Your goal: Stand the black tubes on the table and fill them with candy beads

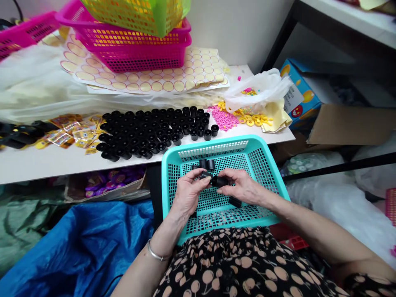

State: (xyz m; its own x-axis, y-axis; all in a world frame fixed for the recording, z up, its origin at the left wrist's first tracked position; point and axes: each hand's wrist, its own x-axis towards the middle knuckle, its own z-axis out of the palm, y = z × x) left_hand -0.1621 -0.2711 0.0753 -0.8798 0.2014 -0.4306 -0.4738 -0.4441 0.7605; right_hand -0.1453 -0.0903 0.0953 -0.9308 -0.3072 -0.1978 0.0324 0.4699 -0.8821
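Note:
Over a turquoise mesh basket (pixel 166 185), my left hand (pixel 189 190) pinches a small black cylindrical piece (pixel 206 176) between thumb and fingers. My right hand (pixel 239 186) is closed on a black cap-like part (pixel 220 181), whose inner end meets or nearly meets the left piece. Beneath the hands, a few loose black cylinders (pixel 210 164) lie in the basket, with one more (pixel 235 201) below my right hand. Many black cups (pixel 139 132) stand packed in rows on the white table (pixel 139 167) beyond.
Pink beads (pixel 224 119) and yellow rings (pixel 254 120) lie at the table's right end. Packets (pixel 72 132) are on the left. Magenta baskets (pixel 139 49) rest on sticker sheets (pixel 167 78) behind. A blue box (pixel 300 93) and a black shelf frame (pixel 340 165) are on the right.

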